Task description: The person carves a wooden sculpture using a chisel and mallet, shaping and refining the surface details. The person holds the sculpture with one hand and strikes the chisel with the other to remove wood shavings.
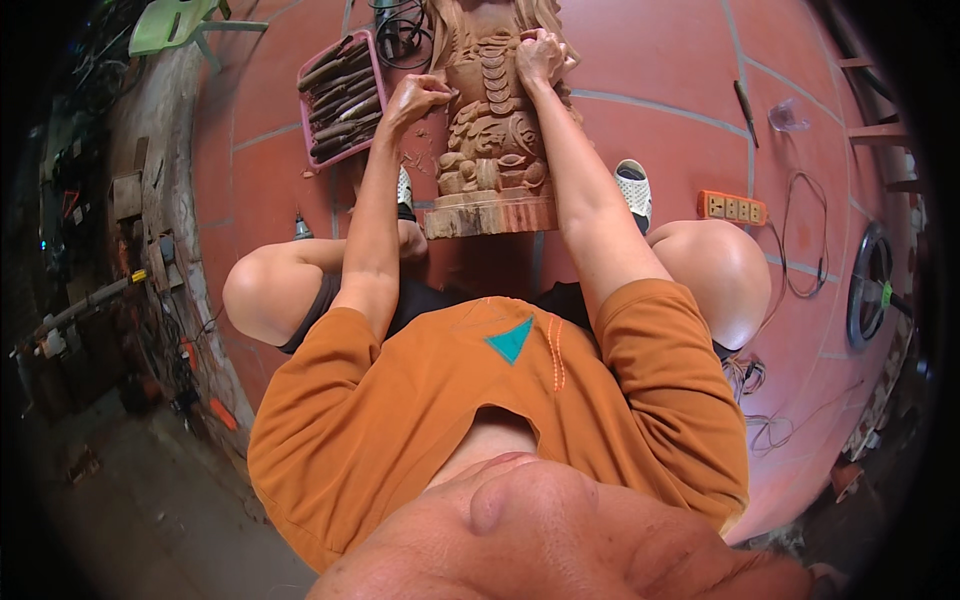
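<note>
A brown wood carving [494,120] lies between my feet, its flat base end nearest me and its far end cut off by the upper edge. It bears deep relief, with a column of overlapping discs down its middle. My left hand [420,98] is at the carving's left side, fingers pinched together; anything small between them is too hidden to name. On the right side, my right hand [541,56] is closed against the carved surface. Whatever it may grip is covered by the fingers.
Left of the carving sits a pink basket [308,128] of carving tools [345,98]. Wood chips lie beside it. To the right are a dark slim tool [746,113], a clear plastic piece [789,116] and an orange power strip [732,208] with a trailing cord. A green chair [168,28] stands far left.
</note>
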Action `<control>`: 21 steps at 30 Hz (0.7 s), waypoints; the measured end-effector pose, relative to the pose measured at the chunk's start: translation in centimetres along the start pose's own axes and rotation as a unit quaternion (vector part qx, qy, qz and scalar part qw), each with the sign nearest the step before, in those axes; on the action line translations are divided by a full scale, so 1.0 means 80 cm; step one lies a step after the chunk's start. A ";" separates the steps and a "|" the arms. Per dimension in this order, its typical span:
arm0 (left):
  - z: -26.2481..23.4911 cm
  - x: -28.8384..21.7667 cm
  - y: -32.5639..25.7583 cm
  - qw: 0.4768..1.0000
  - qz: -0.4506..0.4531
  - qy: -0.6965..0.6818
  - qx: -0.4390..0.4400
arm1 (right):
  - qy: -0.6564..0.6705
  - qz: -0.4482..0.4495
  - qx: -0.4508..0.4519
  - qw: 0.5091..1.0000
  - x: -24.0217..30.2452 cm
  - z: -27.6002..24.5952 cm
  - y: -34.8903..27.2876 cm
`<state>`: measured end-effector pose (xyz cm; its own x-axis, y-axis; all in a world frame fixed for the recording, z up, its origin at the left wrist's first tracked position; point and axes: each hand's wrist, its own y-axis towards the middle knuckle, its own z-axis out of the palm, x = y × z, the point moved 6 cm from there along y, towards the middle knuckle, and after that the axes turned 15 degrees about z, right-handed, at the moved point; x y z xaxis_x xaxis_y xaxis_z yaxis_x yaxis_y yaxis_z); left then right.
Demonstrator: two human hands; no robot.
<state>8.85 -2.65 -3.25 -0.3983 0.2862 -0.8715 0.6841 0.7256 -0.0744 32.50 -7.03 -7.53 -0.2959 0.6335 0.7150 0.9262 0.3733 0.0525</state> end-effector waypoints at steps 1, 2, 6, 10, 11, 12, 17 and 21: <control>-0.004 0.000 -0.003 1.000 -0.015 0.001 0.019 | 0.004 -0.006 -0.001 1.000 0.001 0.000 -0.004; -0.008 -0.004 -0.006 0.999 -0.032 -0.004 0.019 | 0.007 -0.012 -0.003 1.000 0.002 0.000 -0.006; -0.025 0.028 0.000 0.991 -0.013 -0.054 -0.120 | 0.016 -0.002 0.005 1.000 0.008 -0.003 -0.007; -0.006 0.015 0.002 0.990 0.009 0.010 -0.144 | 0.001 0.009 0.008 1.000 0.003 -0.001 -0.003; -0.008 0.009 0.003 0.992 0.014 0.049 -0.116 | 0.003 0.005 0.005 1.000 0.003 0.000 -0.003; -0.005 0.006 0.004 0.995 0.012 0.056 -0.084 | 0.005 0.000 0.002 1.000 0.002 0.002 -0.004; -0.004 -0.027 0.004 0.990 -0.006 0.132 0.045 | -0.017 -0.006 -0.027 0.999 -0.001 0.008 -0.003; -0.012 -0.018 0.009 0.988 -0.025 0.145 0.037 | 0.027 -0.013 -0.024 0.999 -0.017 0.018 0.008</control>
<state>9.30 -1.94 -1.58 -0.5839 0.4272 -0.6904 0.6982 0.6982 -0.1585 33.18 -6.70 -9.49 -0.3080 0.5853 0.7500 0.9287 0.3561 0.1035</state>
